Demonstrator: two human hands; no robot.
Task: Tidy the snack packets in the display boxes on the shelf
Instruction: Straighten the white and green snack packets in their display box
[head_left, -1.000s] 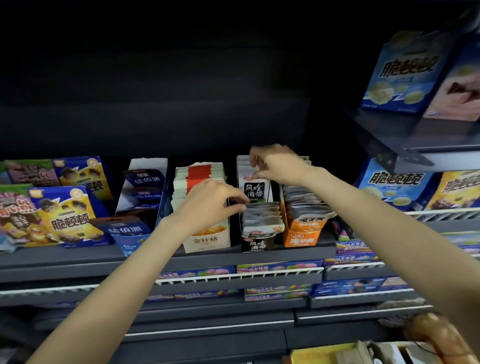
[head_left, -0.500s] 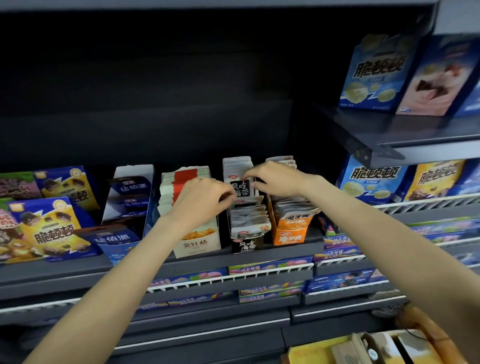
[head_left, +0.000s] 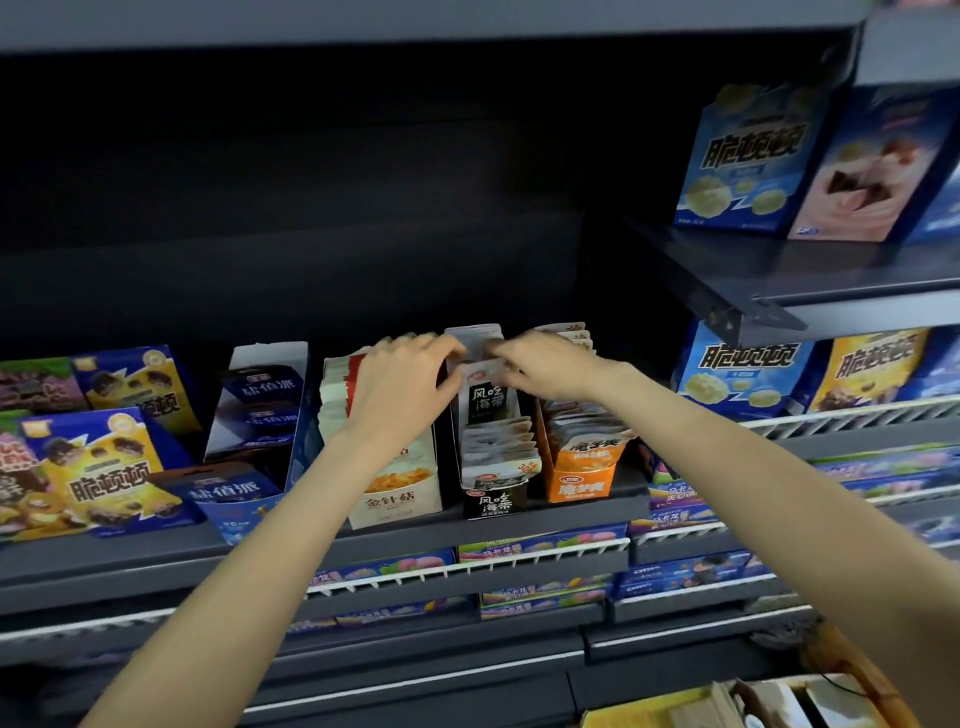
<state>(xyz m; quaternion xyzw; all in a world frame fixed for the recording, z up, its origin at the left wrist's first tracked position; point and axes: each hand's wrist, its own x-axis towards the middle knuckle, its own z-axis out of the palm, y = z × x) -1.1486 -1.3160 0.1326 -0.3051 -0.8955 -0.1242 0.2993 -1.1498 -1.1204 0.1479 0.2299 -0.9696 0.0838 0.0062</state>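
Head view: grey-black snack packets (head_left: 488, 402) stand upright.

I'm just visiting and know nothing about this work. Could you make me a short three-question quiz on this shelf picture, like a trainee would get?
1. True or false: both hands, the left hand and the right hand, are at the top of the packets in the black display box.
2. Which box stands directly to the right of the black display box? A) the white display box B) the orange display box C) the blue display box
3. Fill in: the upright packet that the hands meet at has a label that is mostly ____.

Key: 1 true; 2 B; 3 black
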